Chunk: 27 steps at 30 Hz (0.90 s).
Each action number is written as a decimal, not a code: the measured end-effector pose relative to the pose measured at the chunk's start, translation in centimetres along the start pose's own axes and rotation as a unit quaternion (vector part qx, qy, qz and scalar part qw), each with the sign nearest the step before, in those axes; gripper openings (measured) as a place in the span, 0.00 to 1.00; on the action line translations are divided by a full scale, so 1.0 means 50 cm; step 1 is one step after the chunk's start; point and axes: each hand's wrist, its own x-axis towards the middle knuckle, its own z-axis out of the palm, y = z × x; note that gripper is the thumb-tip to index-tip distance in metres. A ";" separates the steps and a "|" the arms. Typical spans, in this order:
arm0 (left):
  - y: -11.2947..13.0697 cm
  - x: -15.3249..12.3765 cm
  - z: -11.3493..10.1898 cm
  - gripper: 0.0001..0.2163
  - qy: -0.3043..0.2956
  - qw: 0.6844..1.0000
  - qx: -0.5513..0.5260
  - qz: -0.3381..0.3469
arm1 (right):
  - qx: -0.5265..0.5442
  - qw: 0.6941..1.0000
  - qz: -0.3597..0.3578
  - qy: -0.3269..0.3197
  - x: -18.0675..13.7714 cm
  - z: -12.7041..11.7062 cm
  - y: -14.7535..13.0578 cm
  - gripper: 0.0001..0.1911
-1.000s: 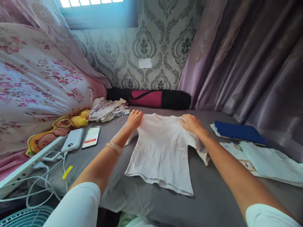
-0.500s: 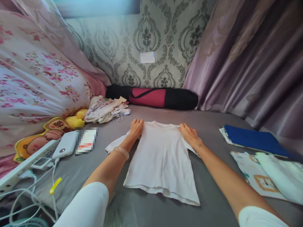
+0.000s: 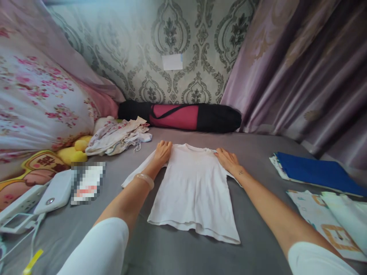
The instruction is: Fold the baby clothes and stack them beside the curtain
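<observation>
A small white long-sleeved shirt (image 3: 195, 187) lies spread on the grey bed sheet, its collar toward the wall and its hem toward me. My left hand (image 3: 163, 151) is closed on the shirt's left shoulder, with the left sleeve running out under my wrist. At the opposite shoulder, beside the collar, my right hand (image 3: 228, 158) pinches the fabric with curled fingers. My right forearm partly covers the right sleeve. Soft wrinkles run down the front of the shirt, and its lower edge is wavy.
Left are crumpled clothes (image 3: 117, 135), a yellow plush toy (image 3: 71, 152), a white power bank (image 3: 54, 193) and a power strip (image 3: 23, 202) with cables. A black-and-red long bag (image 3: 177, 116) lies along the wall. Folded blue cloth (image 3: 318, 170) and patterned cloth (image 3: 312, 210) lie right.
The view has shifted somewhat, so the things at left sit farther left and lower. Both hands stay at the shirt's shoulders, and the shirt lies almost the same.
</observation>
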 end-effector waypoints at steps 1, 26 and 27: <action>0.001 0.006 0.002 0.13 -0.003 1.000 0.000 0.004 | -0.005 1.000 0.000 -0.002 0.004 -0.001 0.003 0.16; 0.137 -0.006 -0.064 0.15 -0.052 0.979 -0.134 0.145 | 0.383 0.891 0.211 -0.119 -0.230 -0.077 0.233 0.21; 0.162 0.002 -0.066 0.15 -0.061 0.974 -0.151 0.155 | 0.381 0.892 0.201 -0.135 -0.257 -0.082 0.234 0.23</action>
